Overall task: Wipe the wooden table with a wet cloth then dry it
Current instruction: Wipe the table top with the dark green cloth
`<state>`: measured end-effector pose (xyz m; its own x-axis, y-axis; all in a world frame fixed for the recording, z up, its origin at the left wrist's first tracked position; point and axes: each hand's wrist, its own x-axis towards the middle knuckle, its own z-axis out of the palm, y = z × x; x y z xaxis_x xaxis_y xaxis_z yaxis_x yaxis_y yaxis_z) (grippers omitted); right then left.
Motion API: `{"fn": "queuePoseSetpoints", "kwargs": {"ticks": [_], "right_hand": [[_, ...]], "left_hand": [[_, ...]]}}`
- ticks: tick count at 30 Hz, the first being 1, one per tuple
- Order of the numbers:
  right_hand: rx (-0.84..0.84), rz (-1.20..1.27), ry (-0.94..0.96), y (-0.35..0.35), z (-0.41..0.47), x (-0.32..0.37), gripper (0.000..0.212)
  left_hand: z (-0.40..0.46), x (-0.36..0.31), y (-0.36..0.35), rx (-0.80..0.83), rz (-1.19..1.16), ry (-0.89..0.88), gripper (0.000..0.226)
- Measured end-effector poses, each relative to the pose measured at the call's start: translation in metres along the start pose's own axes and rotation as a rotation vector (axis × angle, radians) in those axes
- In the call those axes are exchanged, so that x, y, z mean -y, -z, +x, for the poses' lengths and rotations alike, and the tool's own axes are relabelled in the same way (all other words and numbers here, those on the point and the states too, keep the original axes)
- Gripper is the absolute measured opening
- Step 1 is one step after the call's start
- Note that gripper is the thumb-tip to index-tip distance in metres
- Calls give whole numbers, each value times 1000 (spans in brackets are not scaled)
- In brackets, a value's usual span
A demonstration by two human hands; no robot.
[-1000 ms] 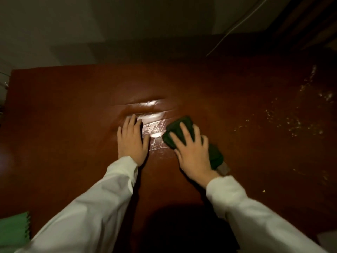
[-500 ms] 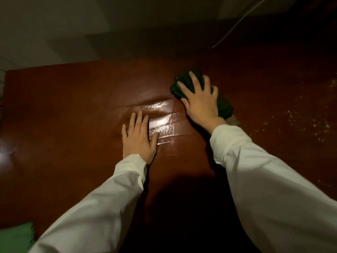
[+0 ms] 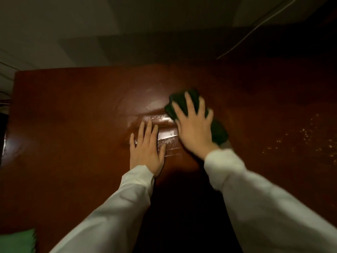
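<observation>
Scene was dim, warm cast. Single light seemingly overhead: one hard glare patch on the wooden table (image 3: 73, 125) between the hands, streaky specular on the wet film. Dark shadow of the person pooled at bottom centre between the sleeves. Right hand (image 3: 195, 126) and dark green cloth (image 3: 184, 101) showed motion blur; left hand (image 3: 146, 149) sharper. Pale specks at right were soft, low contrast. Wide-angle bowing on table's far edge; corners fell off to near black.
</observation>
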<state>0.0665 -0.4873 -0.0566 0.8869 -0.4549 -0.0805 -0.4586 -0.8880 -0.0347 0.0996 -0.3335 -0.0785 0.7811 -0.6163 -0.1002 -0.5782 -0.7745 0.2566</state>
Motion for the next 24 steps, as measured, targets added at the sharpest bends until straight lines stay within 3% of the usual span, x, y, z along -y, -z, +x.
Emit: {"fn": "queuePoseSetpoints", "kwargs": {"ticks": [6, 16, 24], "right_hand": [[84, -11, 68, 14, 100, -13, 54], [26, -49, 43, 2, -1, 5, 60], [96, 28, 114, 18, 127, -21, 58]], "left_hand": [[-2, 2, -1, -20, 4, 0, 62], [-1, 0, 0, 10, -10, 16, 63], [-2, 1, 2, 30, -23, 22, 64]]}}
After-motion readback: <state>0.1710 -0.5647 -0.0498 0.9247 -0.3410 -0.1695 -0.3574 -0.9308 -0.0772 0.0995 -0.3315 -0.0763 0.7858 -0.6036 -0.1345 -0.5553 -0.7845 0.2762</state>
